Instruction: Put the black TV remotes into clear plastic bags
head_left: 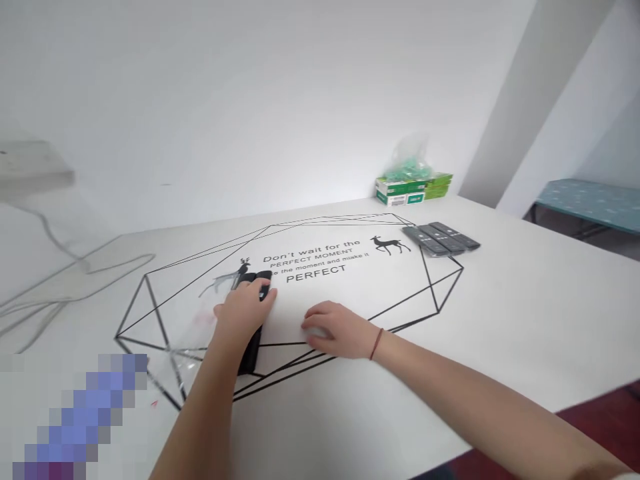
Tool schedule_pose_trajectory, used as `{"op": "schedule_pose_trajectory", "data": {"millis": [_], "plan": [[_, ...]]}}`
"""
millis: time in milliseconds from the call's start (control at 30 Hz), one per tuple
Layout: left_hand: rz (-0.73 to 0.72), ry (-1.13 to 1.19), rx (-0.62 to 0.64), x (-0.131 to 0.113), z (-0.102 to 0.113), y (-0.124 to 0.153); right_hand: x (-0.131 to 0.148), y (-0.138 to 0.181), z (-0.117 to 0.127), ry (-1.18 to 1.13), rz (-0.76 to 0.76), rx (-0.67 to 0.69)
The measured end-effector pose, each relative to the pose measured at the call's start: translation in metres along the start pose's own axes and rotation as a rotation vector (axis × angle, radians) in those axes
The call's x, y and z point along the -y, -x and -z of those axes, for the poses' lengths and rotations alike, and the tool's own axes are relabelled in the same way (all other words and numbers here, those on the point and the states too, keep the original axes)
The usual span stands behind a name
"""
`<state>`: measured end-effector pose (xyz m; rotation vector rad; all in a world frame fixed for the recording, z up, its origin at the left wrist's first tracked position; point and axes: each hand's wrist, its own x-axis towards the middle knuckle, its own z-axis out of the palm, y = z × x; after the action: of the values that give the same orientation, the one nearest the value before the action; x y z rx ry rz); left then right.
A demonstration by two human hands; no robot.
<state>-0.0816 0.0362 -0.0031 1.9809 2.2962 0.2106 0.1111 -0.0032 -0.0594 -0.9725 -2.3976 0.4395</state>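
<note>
My left hand (245,307) lies over what look like two black remote controls (251,357) side by side on the white table. Its fingers curl around their upper part, and my palm and forearm hide most of their length. To the right, my right hand (336,328) rests low over the tabletop. Thumb and fingers are bent and apart, with nothing plainly visible between them. A clear plastic bag (187,360), partly hidden by my left forearm, lies left of the black remotes. Farther right is a row of several dark remote controls (440,239), apparently in clear wrapping.
Green and white boxes (405,190) stand against the wall, a greenish plastic bag (409,163) on top. The tabletop (520,307) carries printed lines, deer and lettering. A pale cable (115,265) lies at the left. Blurred blocks cover the lower-left corner.
</note>
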Motion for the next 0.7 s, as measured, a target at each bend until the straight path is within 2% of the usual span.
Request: {"op": "schedule_pose_trajectory", "data": {"millis": [133,267,333,400,500,700], "plan": [[-0.111,0.008,0.009,-0.013,-0.005,0.003,-0.051,0.018,0.052,0.134,-0.269,-0.104],[-0.206,0.031,-0.009,-0.022,-0.009,0.008,-0.108,0.045,0.108,0.338,-0.752,-0.391],[-0.248,0.043,-0.015,-0.024,-0.012,0.01,-0.13,0.058,0.125,0.411,-0.981,-0.502],[-0.289,0.053,-0.019,-0.025,-0.014,0.012,-0.144,0.068,0.131,0.438,-1.149,-0.535],[-0.326,0.065,-0.03,-0.026,-0.017,0.013,-0.151,0.073,0.127,0.449,-1.261,-0.512],[-0.348,0.092,0.003,-0.029,-0.021,0.014,-0.153,0.068,0.126,0.426,-1.282,-0.455]]}}
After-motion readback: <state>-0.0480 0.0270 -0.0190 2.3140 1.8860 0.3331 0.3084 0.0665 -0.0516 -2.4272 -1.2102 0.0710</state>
